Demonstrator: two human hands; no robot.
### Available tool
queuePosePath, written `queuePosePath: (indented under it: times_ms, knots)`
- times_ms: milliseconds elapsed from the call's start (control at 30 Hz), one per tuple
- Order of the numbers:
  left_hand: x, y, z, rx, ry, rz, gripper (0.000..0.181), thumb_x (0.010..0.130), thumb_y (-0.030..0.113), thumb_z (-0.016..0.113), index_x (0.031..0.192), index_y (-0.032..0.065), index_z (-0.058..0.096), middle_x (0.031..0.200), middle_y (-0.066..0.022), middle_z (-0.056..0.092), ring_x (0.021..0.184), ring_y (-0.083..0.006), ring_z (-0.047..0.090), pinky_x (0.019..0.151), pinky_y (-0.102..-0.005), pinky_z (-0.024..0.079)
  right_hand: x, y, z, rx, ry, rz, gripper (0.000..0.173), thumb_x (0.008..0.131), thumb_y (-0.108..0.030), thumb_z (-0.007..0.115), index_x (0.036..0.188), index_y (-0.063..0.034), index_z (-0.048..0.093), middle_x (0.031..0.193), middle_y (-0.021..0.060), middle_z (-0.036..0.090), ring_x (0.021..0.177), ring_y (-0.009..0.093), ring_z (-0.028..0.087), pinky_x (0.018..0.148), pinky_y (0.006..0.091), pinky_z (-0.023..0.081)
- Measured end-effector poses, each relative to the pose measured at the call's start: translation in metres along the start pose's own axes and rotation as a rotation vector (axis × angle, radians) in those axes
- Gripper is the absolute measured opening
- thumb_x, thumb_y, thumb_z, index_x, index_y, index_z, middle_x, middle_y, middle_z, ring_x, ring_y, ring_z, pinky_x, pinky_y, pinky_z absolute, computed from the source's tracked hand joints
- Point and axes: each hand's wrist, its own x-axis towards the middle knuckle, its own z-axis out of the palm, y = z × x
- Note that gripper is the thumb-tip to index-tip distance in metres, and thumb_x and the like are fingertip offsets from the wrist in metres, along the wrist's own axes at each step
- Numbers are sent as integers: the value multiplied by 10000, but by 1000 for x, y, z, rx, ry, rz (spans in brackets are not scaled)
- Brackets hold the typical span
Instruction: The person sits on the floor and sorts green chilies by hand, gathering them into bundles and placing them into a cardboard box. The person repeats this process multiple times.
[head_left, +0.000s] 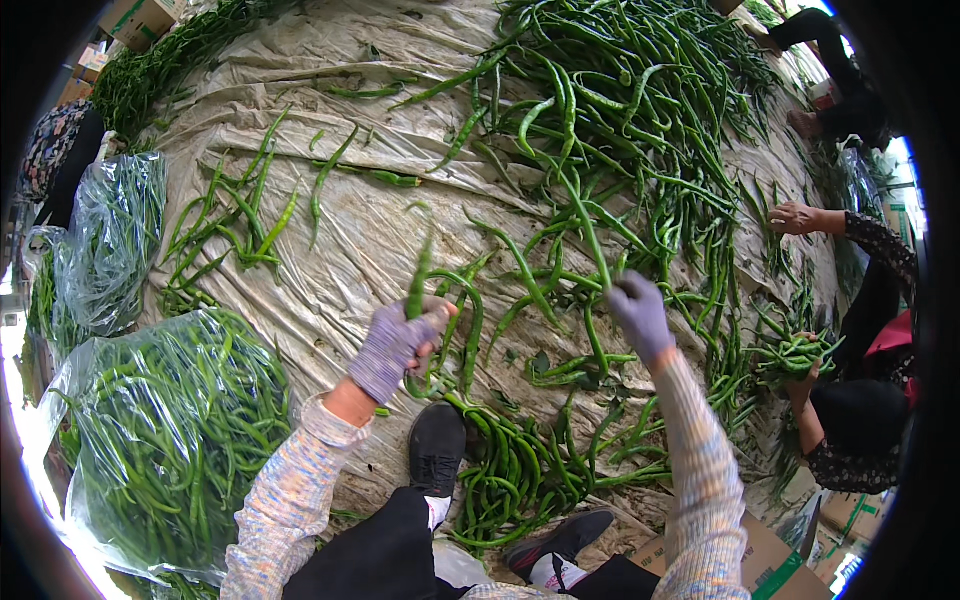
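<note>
My left hand (397, 346), in a purple fingertip-less knit glove, is closed around a few long green chili peppers (421, 276). One points up out of the fist, and others curve down beside it. To the right, my right hand (643, 313), gloved alike, grips the lower end of a long green chili pepper (587, 221) that reaches towards the big heap. Between my shoes lies a bunch of green chili peppers (510, 465), roughly lined up. Loose peppers (525, 270) are scattered on the cloth sheet (360, 225) between my hands.
A large pepper heap (630, 97) covers the far right. Clear plastic bags of peppers (172, 435) (116, 240) stand at left. Another person's hands (796, 219) (804, 382) work at right, one holding peppers. A cardboard box (750, 562) is near my right arm.
</note>
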Motion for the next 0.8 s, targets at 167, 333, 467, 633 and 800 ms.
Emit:
queuePosePath:
  times_ms: [167, 333, 467, 633, 800]
  knots:
    - [-8, 5, 49, 1091, -30, 1029, 433, 746, 168, 593, 1168, 99, 526, 1119, -148, 559, 1065, -299, 524, 923, -422, 412, -136, -24, 32, 457, -162, 173, 185, 782, -165, 620, 889, -15, 606, 692, 23, 557, 564, 73, 471, 464, 201, 384]
    - [-21, 2, 61, 1542, -537, 837, 452, 700, 176, 601, 1138, 91, 533, 1014, -106, 595, 942, -279, 575, 860, -393, 452, -164, -45, 46, 812, -455, 326, 277, 835, -244, 560, 916, 17, 602, 660, -6, 498, 556, 82, 478, 483, 210, 381]
    - [-3, -30, 12, 1101, -149, 510, 278, 770, 207, 608, 1007, 71, 561, 766, -50, 592, 692, -187, 591, 638, -342, 498, -104, -60, 48, 693, -283, 163, 259, 864, -284, 534, 874, -31, 589, 682, 15, 539, 547, 78, 486, 483, 198, 385]
    - [4, -5, -15, -199, 86, -127, 200, 817, 230, 642, 859, 53, 559, 501, 18, 425, 354, -70, 381, 337, -243, 302, -10, -34, 65, -495, 165, -272, 304, 798, -315, 603, 1019, -108, 573, 867, 96, 602, 708, 252, 602, 620, 376, 480]
    - [4, -4, -19, -196, 228, -144, 184, 791, 175, 670, 871, 48, 563, 488, 21, 395, 346, -76, 357, 335, -253, 283, -3, -36, 93, -729, -26, -230, 276, 746, -242, 639, 1006, -173, 579, 905, 106, 599, 737, 274, 610, 639, 374, 487]
